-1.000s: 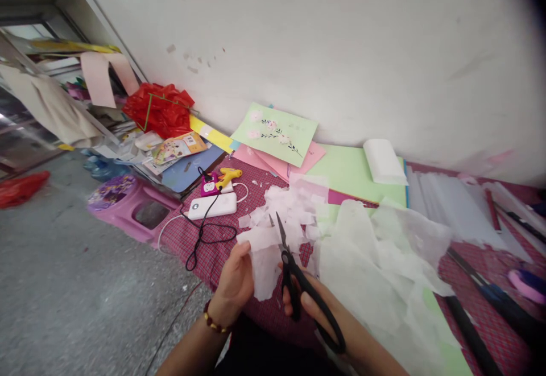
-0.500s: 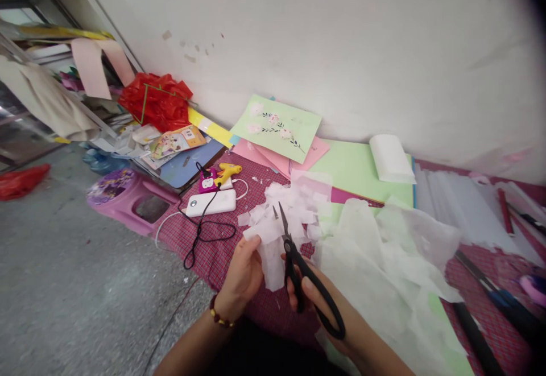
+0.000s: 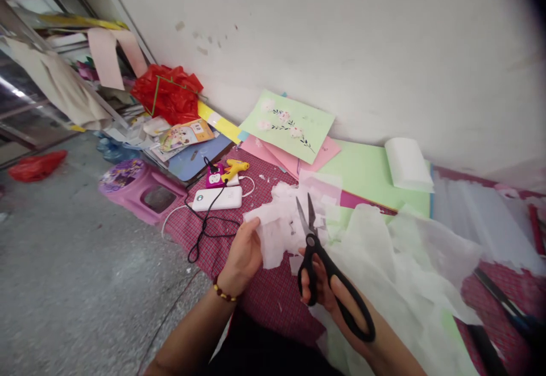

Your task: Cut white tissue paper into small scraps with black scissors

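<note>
Near the right end of the white power bank (image 3: 224, 198), the left hand (image 3: 243, 253) pinches a piece of thin white paper (image 3: 273, 245). Farther right of that power bank, the right hand (image 3: 326, 290) grips black-handled scissors (image 3: 311, 242), blades parted.

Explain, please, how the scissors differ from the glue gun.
The scissors have black handles; the glue gun is yellow. The scissors are in the right hand with blades open, while the glue gun lies unheld near the white power bank. Both are hand tools.
</note>
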A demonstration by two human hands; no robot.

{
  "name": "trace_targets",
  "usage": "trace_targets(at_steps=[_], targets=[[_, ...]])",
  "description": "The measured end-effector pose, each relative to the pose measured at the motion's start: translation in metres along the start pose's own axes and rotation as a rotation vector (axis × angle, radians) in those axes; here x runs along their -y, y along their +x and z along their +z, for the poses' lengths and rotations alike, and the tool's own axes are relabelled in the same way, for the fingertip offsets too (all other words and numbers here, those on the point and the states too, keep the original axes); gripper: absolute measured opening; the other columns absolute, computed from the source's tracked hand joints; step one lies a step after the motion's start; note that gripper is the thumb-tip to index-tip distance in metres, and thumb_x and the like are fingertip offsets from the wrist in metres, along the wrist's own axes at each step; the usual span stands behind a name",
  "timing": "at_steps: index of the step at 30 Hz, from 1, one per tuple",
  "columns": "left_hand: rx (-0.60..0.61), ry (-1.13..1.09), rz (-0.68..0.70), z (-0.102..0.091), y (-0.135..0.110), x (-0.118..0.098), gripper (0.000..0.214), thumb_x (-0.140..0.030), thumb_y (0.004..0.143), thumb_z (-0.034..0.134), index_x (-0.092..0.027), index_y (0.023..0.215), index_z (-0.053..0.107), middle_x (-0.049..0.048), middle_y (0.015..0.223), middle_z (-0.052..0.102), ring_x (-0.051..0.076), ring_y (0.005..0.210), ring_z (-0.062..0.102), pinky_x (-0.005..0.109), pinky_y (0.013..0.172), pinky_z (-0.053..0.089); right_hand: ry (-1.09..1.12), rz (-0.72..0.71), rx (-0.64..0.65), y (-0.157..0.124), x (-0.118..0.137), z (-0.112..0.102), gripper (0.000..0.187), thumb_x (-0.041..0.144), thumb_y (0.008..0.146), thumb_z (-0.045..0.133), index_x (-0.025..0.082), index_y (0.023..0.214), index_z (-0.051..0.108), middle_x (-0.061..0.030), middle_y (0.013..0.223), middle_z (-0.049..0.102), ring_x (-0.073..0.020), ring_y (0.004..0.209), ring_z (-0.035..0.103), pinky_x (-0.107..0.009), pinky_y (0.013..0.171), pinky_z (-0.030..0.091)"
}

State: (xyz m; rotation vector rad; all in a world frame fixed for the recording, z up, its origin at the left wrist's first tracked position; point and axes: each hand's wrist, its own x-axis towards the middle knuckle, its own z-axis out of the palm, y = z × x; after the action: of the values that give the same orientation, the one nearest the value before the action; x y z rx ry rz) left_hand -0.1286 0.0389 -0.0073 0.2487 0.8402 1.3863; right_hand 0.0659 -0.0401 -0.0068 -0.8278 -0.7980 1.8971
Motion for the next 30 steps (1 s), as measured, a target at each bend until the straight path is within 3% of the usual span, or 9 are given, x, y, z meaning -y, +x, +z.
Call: trace_targets(at_steps=[8, 18, 23, 30], targets=[[-0.006, -0.024, 0.069, 0.003, 0.006, 0.0, 0.024, -0.023, 0.073, 0.072, -0.014, 0.096, 0.071, 0.0073, 0.095, 0.076, 0.028, 0.114, 0.064, 0.038, 0.103, 0.046, -0.188, 0.1, 0.186, -0.013, -0.008, -0.013, 0.055, 0.062, 0.088, 0.052, 0.028, 0.132, 0.055, -0.0072, 0.095, 0.064, -0.0209, 0.079, 0.058, -0.036, 0.074, 0.041], [0.028, 0.067, 0.072, 0.008, -0.002, 0.008, 0.022, -0.024, 0.072, 0.073, -0.013, 0.09, 0.072, 0.0071, 0.094, 0.076, 0.023, 0.093, 0.07, 0.034, 0.089, 0.051, -0.193, 0.092, 0.124, -0.002, -0.004, 0.001, 0.059, 0.066, 0.084, 0.056, 0.024, 0.126, 0.058, -0.0073, 0.09, 0.062, -0.0206, 0.075, 0.057, -0.036, 0.071, 0.042], [0.009, 0.09, 0.05, 0.01, -0.008, 0.013, 0.024, -0.024, 0.069, 0.075, -0.014, 0.09, 0.071, 0.0063, 0.091, 0.076, 0.024, 0.09, 0.07, 0.034, 0.088, 0.051, -0.269, 0.059, 0.127, 0.001, -0.004, 0.004, 0.046, 0.064, 0.087, 0.052, 0.022, 0.102, 0.062, -0.0063, 0.087, 0.059, -0.0191, 0.072, 0.055, -0.035, 0.069, 0.041], [0.049, 0.111, 0.043, 0.013, -0.013, 0.016, 0.016, -0.022, 0.073, 0.072, -0.015, 0.087, 0.072, 0.0072, 0.092, 0.076, 0.028, 0.095, 0.069, 0.036, 0.088, 0.05, -0.365, 0.039, 0.018, 0.006, -0.006, 0.011, 0.05, 0.066, 0.088, 0.049, 0.018, 0.079, 0.059, -0.0007, 0.061, 0.053, -0.0126, 0.052, 0.044, -0.029, 0.053, 0.031]])
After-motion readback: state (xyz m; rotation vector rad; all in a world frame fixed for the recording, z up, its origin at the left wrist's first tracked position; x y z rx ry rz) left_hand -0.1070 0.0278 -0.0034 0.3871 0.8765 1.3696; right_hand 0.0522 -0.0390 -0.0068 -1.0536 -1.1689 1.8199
